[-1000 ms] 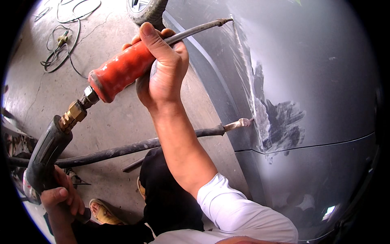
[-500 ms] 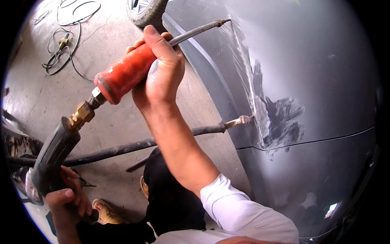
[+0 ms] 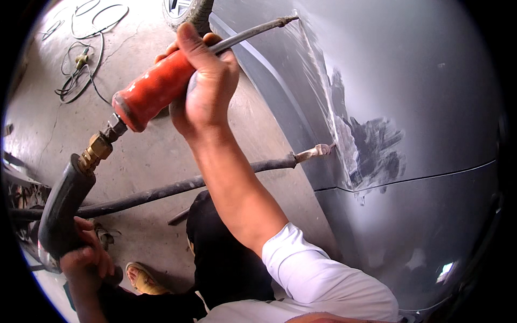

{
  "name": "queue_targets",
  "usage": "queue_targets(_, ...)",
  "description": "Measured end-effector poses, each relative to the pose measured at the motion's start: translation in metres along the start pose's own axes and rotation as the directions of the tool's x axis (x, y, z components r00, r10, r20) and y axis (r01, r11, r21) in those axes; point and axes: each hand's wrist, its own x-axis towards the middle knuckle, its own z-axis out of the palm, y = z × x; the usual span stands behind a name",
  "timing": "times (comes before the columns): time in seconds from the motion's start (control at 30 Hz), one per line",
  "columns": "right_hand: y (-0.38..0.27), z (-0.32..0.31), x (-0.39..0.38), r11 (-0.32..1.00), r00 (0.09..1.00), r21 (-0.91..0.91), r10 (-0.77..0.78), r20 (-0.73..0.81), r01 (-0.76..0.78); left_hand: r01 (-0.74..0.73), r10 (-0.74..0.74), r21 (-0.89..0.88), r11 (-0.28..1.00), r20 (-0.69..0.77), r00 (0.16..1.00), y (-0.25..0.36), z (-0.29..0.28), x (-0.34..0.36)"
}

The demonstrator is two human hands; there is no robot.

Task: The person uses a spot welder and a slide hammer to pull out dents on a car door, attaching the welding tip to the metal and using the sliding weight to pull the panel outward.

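My right hand [image 3: 207, 75] is wrapped round the front end of the red sliding weight [image 3: 153, 89] of a slide-hammer dent puller, thumb along the top. The puller's metal rod [image 3: 247, 35] runs up to a dark grey car panel [image 3: 436, 118]. Its tip meets the panel at the upper end of a scraped, bare-metal crease [image 3: 323, 91]. Behind the weight, a brass fitting [image 3: 97, 151] joins the curved black handle [image 3: 67, 199]. At lower left, my left hand [image 3: 89, 258] grips this handle, its fingers partly in shadow.
A thick black cable [image 3: 177, 188] crosses below my right forearm, its metal end [image 3: 312, 153] against the crease. Thin cord [image 3: 99, 59] lies coiled on the concrete floor [image 3: 145, 27]. A car wheel [image 3: 188, 13] shows at the top. A sandalled foot [image 3: 141, 277] is below.
The puller and both hands have shifted slightly left in view, and the panel's crease has moved a little too. Both grips stay the same, and the rod tip remains at the crease's upper end.
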Motion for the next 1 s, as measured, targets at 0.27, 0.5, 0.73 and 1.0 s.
queue_targets(0.27, 0.005, -0.001, -0.012, 1.000, 1.000, -0.014, 0.021, 0.001, -0.021, 0.099, -0.102, -0.046, 0.994, -0.056, 0.993, 0.011, 0.015, -0.003)
queue_targets(0.5, 0.000, -0.004, -0.009, 0.999, 0.999, -0.018, 0.037, -0.030, -0.038, 0.117, -0.120, -0.036, 0.992, -0.070, 0.990, 0.015, 0.018, -0.003)
queue_targets(0.73, 0.000, -0.006, -0.010, 0.999, 0.999, -0.034, 0.027, -0.044, -0.029, 0.138, -0.142, -0.051, 0.989, -0.083, 0.986, 0.017, 0.024, -0.001)
queue_targets(1.0, 0.003, -0.009, -0.008, 0.998, 0.999, -0.051, 0.032, -0.043, -0.034, 0.150, -0.156, -0.089, 0.985, -0.064, 0.986, 0.012, 0.019, 0.003)
